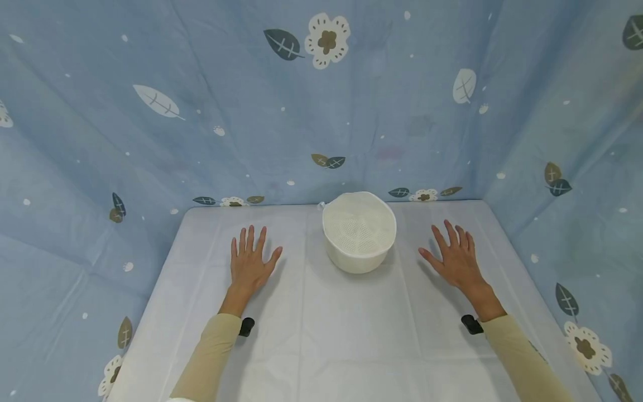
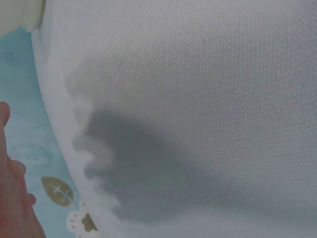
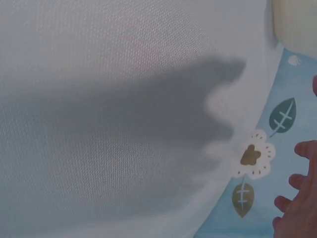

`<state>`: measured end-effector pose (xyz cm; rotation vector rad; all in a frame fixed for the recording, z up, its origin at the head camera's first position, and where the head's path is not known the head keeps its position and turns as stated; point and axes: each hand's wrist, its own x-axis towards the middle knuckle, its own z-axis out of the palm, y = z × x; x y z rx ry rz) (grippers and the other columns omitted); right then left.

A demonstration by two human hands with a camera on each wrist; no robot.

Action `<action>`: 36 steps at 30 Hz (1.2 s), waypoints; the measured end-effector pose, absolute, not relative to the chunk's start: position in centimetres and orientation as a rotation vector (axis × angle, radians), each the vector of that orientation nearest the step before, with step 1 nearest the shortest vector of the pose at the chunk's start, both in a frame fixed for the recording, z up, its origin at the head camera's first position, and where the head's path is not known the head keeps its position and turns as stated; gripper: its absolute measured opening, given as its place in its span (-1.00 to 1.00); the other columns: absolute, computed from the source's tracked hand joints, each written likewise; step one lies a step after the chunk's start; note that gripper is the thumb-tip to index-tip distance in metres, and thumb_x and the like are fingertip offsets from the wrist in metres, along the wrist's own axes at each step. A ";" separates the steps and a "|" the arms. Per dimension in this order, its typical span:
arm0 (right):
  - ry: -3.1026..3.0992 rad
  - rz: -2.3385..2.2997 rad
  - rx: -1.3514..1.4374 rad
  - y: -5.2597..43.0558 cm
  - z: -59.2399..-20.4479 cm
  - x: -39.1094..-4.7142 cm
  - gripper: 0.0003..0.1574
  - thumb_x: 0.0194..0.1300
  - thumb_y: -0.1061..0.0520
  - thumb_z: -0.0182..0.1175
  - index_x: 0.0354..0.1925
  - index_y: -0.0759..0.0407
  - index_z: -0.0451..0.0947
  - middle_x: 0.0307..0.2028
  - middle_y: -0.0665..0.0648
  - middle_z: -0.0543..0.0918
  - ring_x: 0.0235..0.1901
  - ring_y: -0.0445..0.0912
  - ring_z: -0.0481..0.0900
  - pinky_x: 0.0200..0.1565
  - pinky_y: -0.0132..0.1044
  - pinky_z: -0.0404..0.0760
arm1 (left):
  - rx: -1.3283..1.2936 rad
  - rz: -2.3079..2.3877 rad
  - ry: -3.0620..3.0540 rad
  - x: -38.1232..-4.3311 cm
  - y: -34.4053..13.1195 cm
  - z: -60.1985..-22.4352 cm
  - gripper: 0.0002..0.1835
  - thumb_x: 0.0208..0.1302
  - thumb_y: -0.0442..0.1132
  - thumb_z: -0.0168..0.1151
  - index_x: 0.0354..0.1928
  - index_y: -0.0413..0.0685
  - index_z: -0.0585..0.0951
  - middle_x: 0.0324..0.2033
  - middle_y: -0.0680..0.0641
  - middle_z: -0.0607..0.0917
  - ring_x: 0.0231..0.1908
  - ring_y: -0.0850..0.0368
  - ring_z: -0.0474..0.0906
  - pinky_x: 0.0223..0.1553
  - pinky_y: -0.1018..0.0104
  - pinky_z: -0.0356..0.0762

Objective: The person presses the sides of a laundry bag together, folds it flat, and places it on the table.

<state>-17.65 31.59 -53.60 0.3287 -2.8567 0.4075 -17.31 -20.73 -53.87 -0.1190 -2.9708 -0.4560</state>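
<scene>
A cream-white round basket (image 1: pixel 358 262) with a perforated mesh bottom stands near the table's back edge, its opening facing up toward the head camera. To its left, my left hand (image 1: pixel 249 269) is spread palm down over the table, apart from the basket and holding nothing. On the other side my right hand (image 1: pixel 457 267) is spread in the same way, thumb toward the basket. In the left wrist view part of the left hand (image 2: pixel 17 198) shows at the left edge. The right wrist view catches the right hand's fingers (image 3: pixel 296 181) at the lower right.
A white cloth covers the table (image 1: pixel 351 335). Blue curtains (image 1: pixel 241 123) with leaf and flower prints surround its back and sides. Black wrist devices (image 1: pixel 246 326) sit by both sleeves. A small clear piece (image 1: pixel 321 206) sticks out at the basket's left rim.
</scene>
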 end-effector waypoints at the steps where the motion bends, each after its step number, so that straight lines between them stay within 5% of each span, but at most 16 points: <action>1: -2.851 0.405 0.335 31.5 -53.6 -17.6 0.03 0.35 -0.26 0.27 0.49 0.36 0.25 0.48 0.54 0.11 0.42 0.52 0.03 0.40 0.47 -0.11 | -0.120 -0.462 -2.972 -17.3 -20.7 -53.9 -0.15 0.51 0.30 -0.03 0.63 -0.04 0.12 0.59 -0.32 0.01 0.59 -0.26 -0.25 0.52 -0.23 -0.42; 6: -2.796 0.391 0.373 31.3 -53.8 -17.8 -0.04 0.30 -0.12 0.35 0.43 0.41 0.30 0.40 0.56 0.22 0.37 0.49 0.14 0.37 0.45 0.02 | -0.129 -0.472 -2.936 -17.5 -20.7 -53.8 -0.21 0.56 0.21 -0.03 0.60 -0.11 0.16 0.57 -0.36 0.05 0.58 -0.30 -0.21 0.52 -0.24 -0.36; 15: -2.658 0.447 0.410 31.0 -53.8 -18.3 -0.46 0.30 0.15 0.41 0.11 0.46 0.54 0.10 0.49 0.55 0.14 0.39 0.47 0.22 0.39 0.37 | -0.159 -0.535 -2.739 -17.8 -20.3 -53.6 -0.36 0.58 0.02 0.05 0.43 -0.35 0.37 0.31 -0.48 0.42 0.31 -0.43 0.31 0.32 -0.29 0.28; 36: -2.571 0.604 0.441 29.2 -51.6 -19.1 -0.63 0.31 0.29 0.37 0.04 0.45 0.61 -0.09 0.42 0.66 -0.16 0.27 0.64 -0.16 0.18 0.65 | -0.170 -0.700 -2.688 -18.6 -17.4 -51.4 -0.45 0.61 0.02 0.00 0.26 -0.37 0.54 0.12 -0.43 0.58 0.11 -0.39 0.52 0.12 -0.21 0.51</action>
